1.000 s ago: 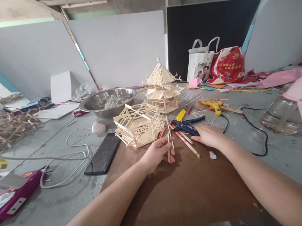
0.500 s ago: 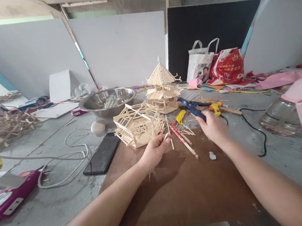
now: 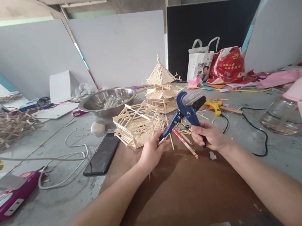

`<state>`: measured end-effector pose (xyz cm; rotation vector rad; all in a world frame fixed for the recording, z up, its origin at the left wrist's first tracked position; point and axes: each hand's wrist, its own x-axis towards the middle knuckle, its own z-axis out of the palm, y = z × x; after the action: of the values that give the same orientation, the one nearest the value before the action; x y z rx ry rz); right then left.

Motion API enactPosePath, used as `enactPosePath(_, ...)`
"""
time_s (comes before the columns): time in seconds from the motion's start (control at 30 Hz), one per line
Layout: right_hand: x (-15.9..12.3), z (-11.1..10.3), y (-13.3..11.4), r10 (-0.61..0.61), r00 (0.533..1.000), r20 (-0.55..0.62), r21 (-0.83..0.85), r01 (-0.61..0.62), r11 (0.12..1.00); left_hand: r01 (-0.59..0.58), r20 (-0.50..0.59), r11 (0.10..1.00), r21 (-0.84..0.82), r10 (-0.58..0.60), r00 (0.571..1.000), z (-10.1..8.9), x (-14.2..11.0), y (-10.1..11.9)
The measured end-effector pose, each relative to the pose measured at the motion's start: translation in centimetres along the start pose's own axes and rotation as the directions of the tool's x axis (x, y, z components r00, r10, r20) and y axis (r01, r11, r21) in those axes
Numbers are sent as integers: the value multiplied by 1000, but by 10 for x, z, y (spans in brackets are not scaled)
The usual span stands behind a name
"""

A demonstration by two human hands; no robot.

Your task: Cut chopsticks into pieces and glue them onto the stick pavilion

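Observation:
A blue pipe cutter (image 3: 184, 114) is held up between my hands, its hooked jaw and dark blade spread apart at the top. My right hand (image 3: 210, 136) is wrapped round one of its handles. My left hand (image 3: 153, 150) pinches a short wooden stick (image 3: 162, 141), and its fingers also close on the end of the cutter's other handle. Just beyond my left hand stands an open six-sided frame of sticks (image 3: 136, 124). Behind it is a stick pavilion (image 3: 161, 78) with a pointed roof. Loose sticks with red wrapping (image 3: 183, 140) lie beneath the cutter.
A brown board (image 3: 191, 192) lies under my hands. To the left are a black phone (image 3: 101, 155), a white cable and a purple power strip (image 3: 17, 192). A metal bowl (image 3: 94, 102) stands behind. On the right are a yellow glue gun (image 3: 215, 106) and a pink-lidded jug (image 3: 279, 117).
My right hand has lifted the pipe cutter, turned it upright and brought it left, and its handles are now spread. My left fingers have come onto one handle while keeping the stick.

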<state>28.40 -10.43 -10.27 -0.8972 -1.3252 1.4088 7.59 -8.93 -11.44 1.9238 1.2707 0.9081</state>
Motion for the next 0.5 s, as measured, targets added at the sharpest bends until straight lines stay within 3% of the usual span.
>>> enactPosePath(0.2, -2, 12, -1, 7, 1000, -3, 94, -6, 996, -21, 65, 994, 104, 14, 998, -4, 0, 7)
enactPosePath(0.4, -4, 22, 1, -129, 975, 181, 363, 55, 930, -34, 194, 998, 59, 22, 981, 5, -7, 14)
enactPosePath(0.5, -6, 23, -2, -168, 977, 127, 331, 118, 936, -51, 216, 998, -32, 56, 975, 9, -11, 16)
